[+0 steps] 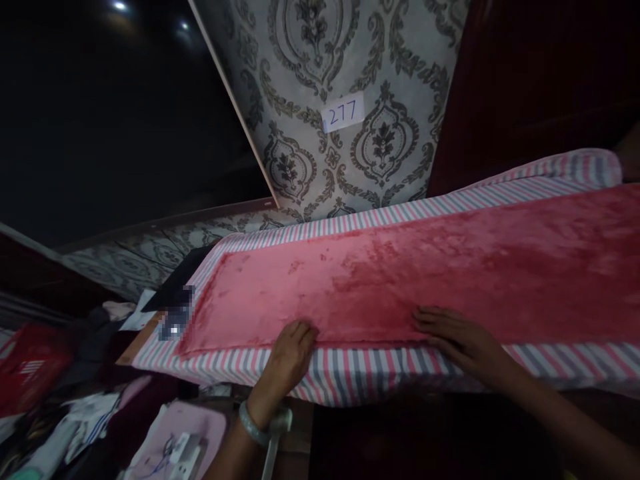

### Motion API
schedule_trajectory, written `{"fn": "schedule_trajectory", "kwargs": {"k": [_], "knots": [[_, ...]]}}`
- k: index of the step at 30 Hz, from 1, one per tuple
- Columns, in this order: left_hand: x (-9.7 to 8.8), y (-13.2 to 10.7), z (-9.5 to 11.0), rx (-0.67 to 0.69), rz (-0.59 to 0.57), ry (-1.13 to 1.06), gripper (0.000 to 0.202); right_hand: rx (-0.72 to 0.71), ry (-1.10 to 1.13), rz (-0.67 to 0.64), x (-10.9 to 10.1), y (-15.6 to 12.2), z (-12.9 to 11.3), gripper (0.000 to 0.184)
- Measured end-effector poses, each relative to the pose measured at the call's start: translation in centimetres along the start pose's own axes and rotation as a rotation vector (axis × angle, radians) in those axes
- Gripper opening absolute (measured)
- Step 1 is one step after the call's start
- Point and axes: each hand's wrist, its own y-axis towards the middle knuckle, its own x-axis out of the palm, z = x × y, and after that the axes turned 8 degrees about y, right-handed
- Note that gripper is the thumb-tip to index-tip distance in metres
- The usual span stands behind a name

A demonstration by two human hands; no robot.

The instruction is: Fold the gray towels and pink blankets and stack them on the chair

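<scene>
A long strip of pink plush cloth (400, 273) lies flat on a board covered in pink, grey and white striped fabric (360, 373). My left hand (290, 357) rests at the near edge of the pink cloth, its fingers curled over the hem. A pale green bangle (253, 427) sits on that wrist. My right hand (457, 337) lies flat on the same near edge further right, fingers stretched out and pressed on the cloth.
A patterned grey wall panel bears a paper label reading 277 (344, 111). At the lower left is a clutter of fabric pieces, a red basket (30, 367) and a pink and white appliance (180, 443). The far left is dark.
</scene>
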Motion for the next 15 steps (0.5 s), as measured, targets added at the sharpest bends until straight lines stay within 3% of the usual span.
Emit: {"fn": "schedule_trajectory", "kwargs": {"k": [3,6,10,13,15], "knots": [[-1.0,0.7,-0.4,-0.068,0.039,-0.068,0.023,0.047,0.012,0.010,-0.6,1.8,-0.9,0.038],[-1.0,1.5,-0.8,-0.180,0.055,0.056,0.038,0.019,-0.030,-0.037,0.4,5.6,-1.9,0.043],[0.2,1.3,-0.6,-0.424,-0.159,0.193,0.064,-0.099,-0.144,-0.190,4.7,9.7,-1.9,0.064],[0.8,0.1,-0.2,-0.542,-0.313,0.157,0.063,-0.134,-0.191,-0.303,8.3,9.5,0.0,0.067],[0.8,-0.9,-0.1,-0.575,-0.321,0.126,0.061,-0.145,-0.212,-0.313,10.0,8.4,2.0,0.064]]}}
